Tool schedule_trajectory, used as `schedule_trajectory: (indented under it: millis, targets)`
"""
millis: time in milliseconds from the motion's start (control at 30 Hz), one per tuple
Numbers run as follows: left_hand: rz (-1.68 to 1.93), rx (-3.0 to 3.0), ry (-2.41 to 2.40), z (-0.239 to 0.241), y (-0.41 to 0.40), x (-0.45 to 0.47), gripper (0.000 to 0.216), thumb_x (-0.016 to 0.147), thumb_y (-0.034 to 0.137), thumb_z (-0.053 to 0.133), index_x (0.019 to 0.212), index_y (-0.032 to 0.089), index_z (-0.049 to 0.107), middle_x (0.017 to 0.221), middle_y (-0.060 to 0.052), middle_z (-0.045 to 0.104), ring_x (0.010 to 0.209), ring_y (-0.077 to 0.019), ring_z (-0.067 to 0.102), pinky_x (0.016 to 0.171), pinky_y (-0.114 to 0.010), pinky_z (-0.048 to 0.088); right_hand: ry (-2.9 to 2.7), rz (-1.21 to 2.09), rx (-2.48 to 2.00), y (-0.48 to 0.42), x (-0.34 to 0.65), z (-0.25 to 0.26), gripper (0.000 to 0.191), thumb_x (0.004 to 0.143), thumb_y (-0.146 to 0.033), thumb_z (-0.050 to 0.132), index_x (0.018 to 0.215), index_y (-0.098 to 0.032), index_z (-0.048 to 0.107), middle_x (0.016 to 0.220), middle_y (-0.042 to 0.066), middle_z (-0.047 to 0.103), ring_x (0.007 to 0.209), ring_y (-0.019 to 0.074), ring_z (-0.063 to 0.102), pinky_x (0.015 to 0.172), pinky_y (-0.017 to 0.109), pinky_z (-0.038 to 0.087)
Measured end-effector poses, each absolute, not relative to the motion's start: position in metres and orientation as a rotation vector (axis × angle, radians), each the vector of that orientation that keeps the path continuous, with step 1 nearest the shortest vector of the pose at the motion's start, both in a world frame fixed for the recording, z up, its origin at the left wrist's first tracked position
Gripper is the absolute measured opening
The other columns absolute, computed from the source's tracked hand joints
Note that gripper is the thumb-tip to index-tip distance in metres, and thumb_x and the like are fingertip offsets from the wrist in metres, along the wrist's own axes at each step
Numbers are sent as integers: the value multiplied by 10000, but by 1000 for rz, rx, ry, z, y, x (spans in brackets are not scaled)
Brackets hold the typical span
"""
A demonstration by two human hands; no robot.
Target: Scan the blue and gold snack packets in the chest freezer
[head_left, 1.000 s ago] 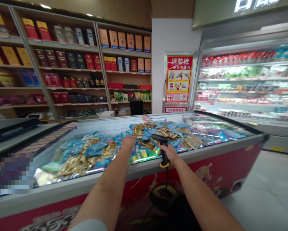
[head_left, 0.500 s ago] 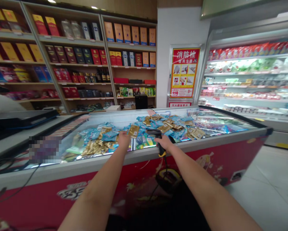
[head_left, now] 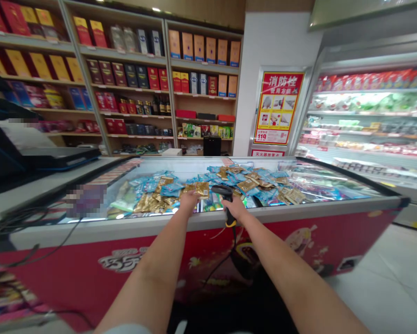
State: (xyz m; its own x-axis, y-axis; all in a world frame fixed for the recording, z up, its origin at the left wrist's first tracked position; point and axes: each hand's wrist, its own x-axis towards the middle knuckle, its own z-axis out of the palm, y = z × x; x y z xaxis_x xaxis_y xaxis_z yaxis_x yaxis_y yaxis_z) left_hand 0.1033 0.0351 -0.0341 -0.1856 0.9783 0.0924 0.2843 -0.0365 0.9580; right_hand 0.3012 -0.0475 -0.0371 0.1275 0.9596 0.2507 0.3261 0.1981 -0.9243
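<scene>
Left hand (head_left: 189, 202) pinches a gold packet (head_left: 202, 189); right hand (head_left: 236, 208) wraps around a scanner (head_left: 222, 190).
The packet is just left of the scanner, over the freezer (head_left: 333, 207); other packets (head_left: 247, 186) lie heaped left and right.

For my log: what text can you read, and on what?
"消防栓": wall poster
"使用方法": same poster
"119": same poster, lower left
"灭火器放置点": sign below it
Freezer-front lettering: partly hidden, not surely readable
Packets, shelf boxes, chiller goods: too small or blurred
</scene>
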Motion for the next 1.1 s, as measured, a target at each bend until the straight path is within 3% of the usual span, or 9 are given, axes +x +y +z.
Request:
schedule_trajectory:
  millis: [100, 200, 433, 1100]
  targets:
    - [1357, 1163, 1356, -32, 32, 101, 105, 788, 101, 607, 879, 152, 626, 781, -28, 668, 691, -122, 647, 689, -250, 550, -1397, 772, -1317, -48, 302, -37, 101, 697, -302, 652, 702, -201, 655, 540, -2, 616, 565, 175, 589, 577, 269, 438]
    - [1441, 1026, 1268, -29, 27, 99, 137, 770, 46, 591, 799, 169, 537, 752, 6, 604, 656, -91, 619, 696, -245, 555, -1394, 811, -1300, -50, 301, -35, 101, 690, -300, 644, 700, -199, 646, 531, -3, 612, 551, 175, 581, 560, 269, 431]
    - [1433, 1138, 1285, -27, 21, 103, 201, 754, 98, 632, 824, 190, 467, 738, 43, 498, 622, -70, 553, 633, -225, 555, -1347, 1028, -1198, -58, 294, -29, 135, 661, -326, 658, 668, -194, 629, 527, -6, 605, 510, 163, 563, 537, 272, 421]
    - [1447, 1091, 1258, -31, 22, 102, 209, 776, 28, 573, 849, 191, 466, 723, 67, 464, 592, -62, 568, 644, -266, 578, -1460, 870, -1289, -60, 297, -32, 166, 691, -302, 645, 565, -197, 617, 527, 16, 627, 499, 162, 552, 527, 272, 419]
